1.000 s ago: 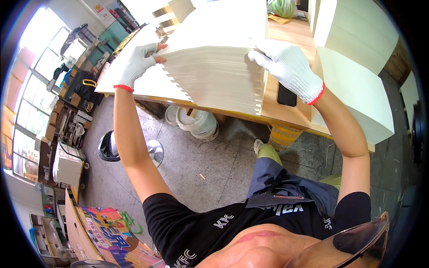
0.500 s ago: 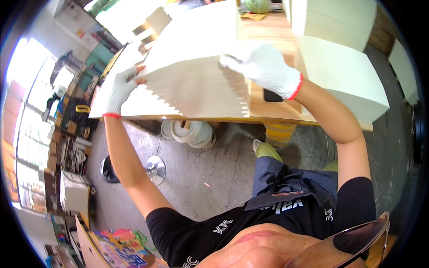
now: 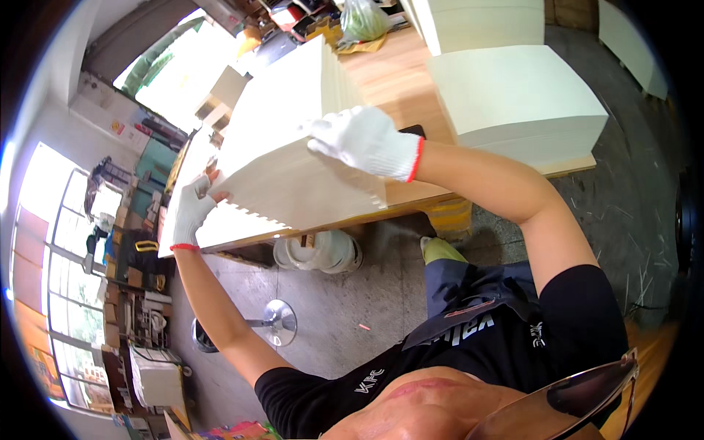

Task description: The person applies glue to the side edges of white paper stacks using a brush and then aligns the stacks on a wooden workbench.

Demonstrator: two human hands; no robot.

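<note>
A large stack of white paper sheets [image 3: 293, 187] lies on the wooden table, its near edges fanned out in steps. My left hand [image 3: 192, 211], in a white knit glove with a red cuff and bare fingertips, grips the stack's left corner between thumb and fingers. My right hand [image 3: 364, 141], gloved the same way, closes on the upper right edge of the raised sheets. The sheets bow between both hands. A dark flat object [image 3: 413, 130] lies partly hidden behind my right wrist.
Another thick white paper stack [image 3: 517, 88] stands on the right, with a taller one [image 3: 488, 22] behind it. A green bagged item [image 3: 364, 20] sits at the far side. Under the table are white buckets [image 3: 319, 251]; a round-based metal stool [image 3: 280, 321] stands to the left.
The whole view has turned and shifted. My right hand has moved left, toward my left hand, with the sheets' edge. My left hand keeps its place at the left corner.
</note>
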